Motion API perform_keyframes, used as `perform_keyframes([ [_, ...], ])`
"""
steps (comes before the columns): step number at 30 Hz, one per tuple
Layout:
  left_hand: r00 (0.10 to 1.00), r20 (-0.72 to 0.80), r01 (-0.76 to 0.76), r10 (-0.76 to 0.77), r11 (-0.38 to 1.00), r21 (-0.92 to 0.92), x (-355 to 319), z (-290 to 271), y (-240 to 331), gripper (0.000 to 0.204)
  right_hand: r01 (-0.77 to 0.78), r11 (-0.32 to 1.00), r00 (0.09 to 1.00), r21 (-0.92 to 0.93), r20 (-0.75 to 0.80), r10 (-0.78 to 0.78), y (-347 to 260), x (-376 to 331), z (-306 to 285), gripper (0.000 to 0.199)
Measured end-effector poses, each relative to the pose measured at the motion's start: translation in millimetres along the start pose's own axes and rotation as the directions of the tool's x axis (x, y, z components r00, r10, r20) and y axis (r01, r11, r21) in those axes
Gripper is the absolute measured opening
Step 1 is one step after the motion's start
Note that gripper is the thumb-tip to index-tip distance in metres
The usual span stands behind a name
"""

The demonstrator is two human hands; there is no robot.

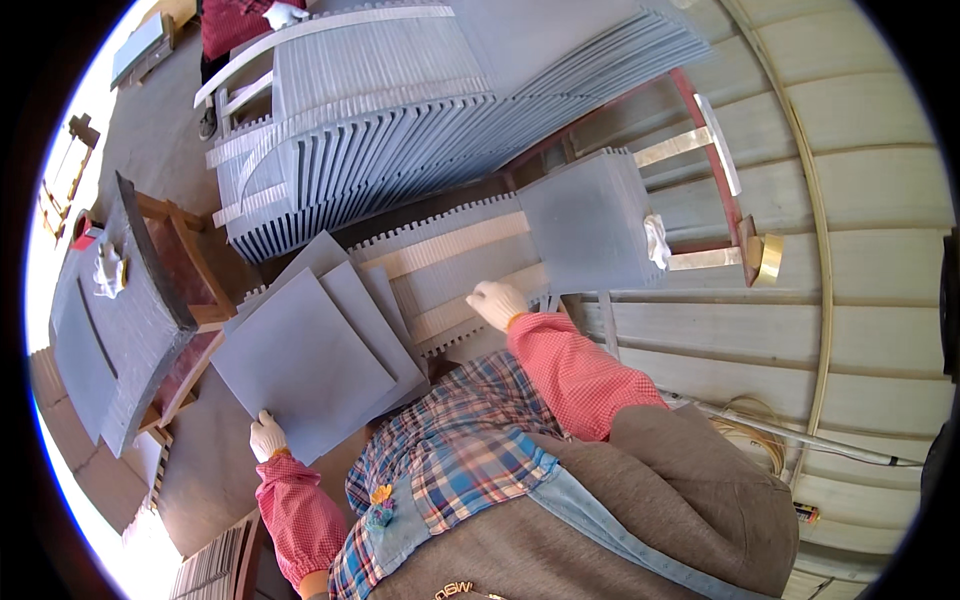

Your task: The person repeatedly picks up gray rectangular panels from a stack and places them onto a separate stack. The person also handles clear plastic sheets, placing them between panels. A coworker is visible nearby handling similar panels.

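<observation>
My left hand (268, 437), in a pale glove, is closed on the near left edge of a flat grey square panel (305, 365). More grey panels (385, 330) lie fanned out beneath and to the right of it, on the left end of a slotted rack (430, 255). Over the rack's near edge is my right hand (497, 304), also gloved, with its fingers curled in and nothing visible in them. Another grey panel (585, 225) lies flat across the rack's right end, a crumpled white glove or cloth (656, 241) at its edge.
Beyond the rack, a long row of grey panels (380, 150) leans in a larger frame. A dark-topped bench (130, 300) at left holds a tape roll (87, 231) and a glove (109, 270). Yellow tape (769, 260) sits at the rack's right end. Another person (240, 25) stands far left.
</observation>
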State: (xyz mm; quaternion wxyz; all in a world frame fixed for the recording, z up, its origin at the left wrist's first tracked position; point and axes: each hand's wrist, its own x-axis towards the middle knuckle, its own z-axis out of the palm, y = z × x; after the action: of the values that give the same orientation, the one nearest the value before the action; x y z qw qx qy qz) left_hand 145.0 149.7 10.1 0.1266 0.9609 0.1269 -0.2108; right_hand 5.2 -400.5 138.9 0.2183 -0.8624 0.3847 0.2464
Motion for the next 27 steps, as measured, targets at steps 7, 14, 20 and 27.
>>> perform_keyframes([
  [7, 0.997, -0.065, -0.04, 0.049, 0.99, 0.135, -42.5, -32.6, 54.9, 0.052, -0.135, 0.98, 0.881, 0.146, -0.435, 0.186, 119.7, -5.4, -94.1, 0.036],
  [14, 0.939, -0.288, -0.189, 0.188, 0.982, 0.025, -145.9, 34.2, 106.6, 0.047, -0.045, 0.969, 0.383, -0.243, -0.9, -0.208, 196.7, -18.3, -181.7, 0.035],
  [20, 0.964, -0.224, -0.165, 0.147, 0.984, -0.061, -225.1, 72.1, 129.2, 0.042, -0.155, 0.979, 0.467, -0.136, -0.883, -0.049, 288.2, 2.2, -200.3, 0.035],
  [27, 0.983, -0.181, -0.008, -0.015, 0.992, -0.129, -236.6, 74.7, 117.1, 0.045, 0.314, 0.923, 0.451, -0.222, -0.821, -0.35, 244.9, 27.3, -255.7, 0.03],
])
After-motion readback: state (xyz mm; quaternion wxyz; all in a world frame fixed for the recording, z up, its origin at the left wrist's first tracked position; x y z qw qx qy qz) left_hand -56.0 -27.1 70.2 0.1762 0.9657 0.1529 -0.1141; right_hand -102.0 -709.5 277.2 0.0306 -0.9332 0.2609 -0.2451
